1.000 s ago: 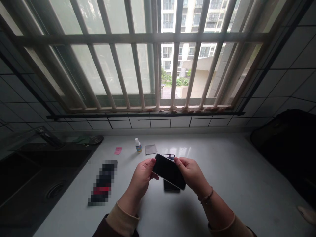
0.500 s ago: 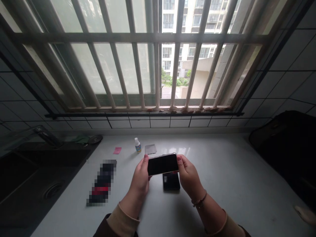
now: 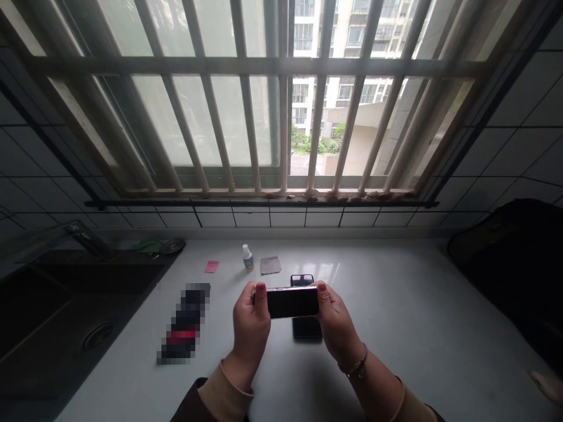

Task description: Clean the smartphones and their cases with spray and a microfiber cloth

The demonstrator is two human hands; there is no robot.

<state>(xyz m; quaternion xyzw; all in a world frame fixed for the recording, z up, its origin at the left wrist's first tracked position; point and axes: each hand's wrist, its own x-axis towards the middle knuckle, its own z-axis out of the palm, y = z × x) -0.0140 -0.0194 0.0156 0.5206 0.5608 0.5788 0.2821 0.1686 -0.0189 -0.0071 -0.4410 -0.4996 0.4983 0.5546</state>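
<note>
My left hand (image 3: 251,319) and right hand (image 3: 338,316) are apart, each clamped on one short end of a phone (image 3: 292,303), thumbs at the front. The phone is level, long side across, in front of me, its dark screen facing me. I judge the step in hand to be a two-handed hold for viewing or handling the screen; any next move calls for equal grip at both ends and clearance from the item underneath. That item, a second phone (image 3: 308,329), lies on the table (image 3: 396,305), partly hidden behind the held one. A bracelet (image 3: 357,362) is on my right wrist. Beyond my hands, from right to left, are a grey square sheet (image 3: 270,265), an upright small bottle (image 3: 248,259) with a white cap, and a pink piece (image 3: 212,266). Nearer, to the left, lies a pixelated dark item (image 3: 185,319); I cannot identify it. A sink (image 3: 35,334) adjoins the table at far left; a large black object (image 3: 505,269) stands at far right. The barred window (image 3: 220,129) is ahead.
</note>
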